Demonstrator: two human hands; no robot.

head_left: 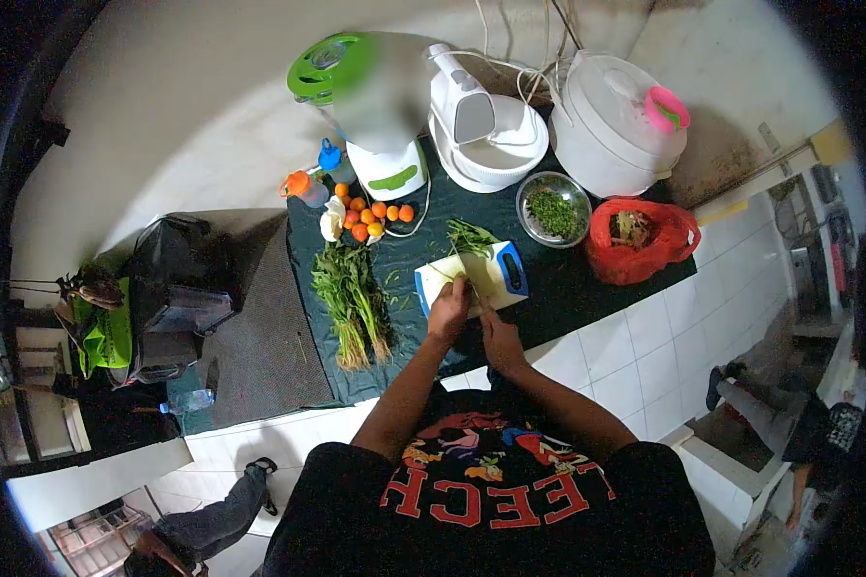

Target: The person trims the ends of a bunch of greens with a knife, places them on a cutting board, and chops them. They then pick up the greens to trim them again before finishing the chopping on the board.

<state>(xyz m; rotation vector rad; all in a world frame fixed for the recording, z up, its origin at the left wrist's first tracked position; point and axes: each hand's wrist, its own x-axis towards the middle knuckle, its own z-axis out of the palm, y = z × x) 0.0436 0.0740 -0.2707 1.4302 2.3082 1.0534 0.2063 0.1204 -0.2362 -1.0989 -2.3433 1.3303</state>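
A white cutting board (496, 281) with blue ends lies on the dark green tablecloth in front of me. My left hand (449, 310) is closed over the board, fingertips pinching thin green stems (441, 273). Beside it, my right hand (500, 343) is closed at the board's near edge around what looks like a knife; its handle is hidden and its thin blade is hard to make out. Leafy greens (470, 237) lie at the board's far edge. Left of the board rests a bunch of leafy greens with roots (354, 303). Chopped greens (552, 213) fill part of a metal bowl (527, 231).
Several tomatoes (379, 210), capped bottles (303, 188), a blender (385, 168) and a white stand mixer (471, 115) stand at the back. A large white container (606, 125) and red plastic bag (645, 252) are right. Other people (212, 514) are at the sides.
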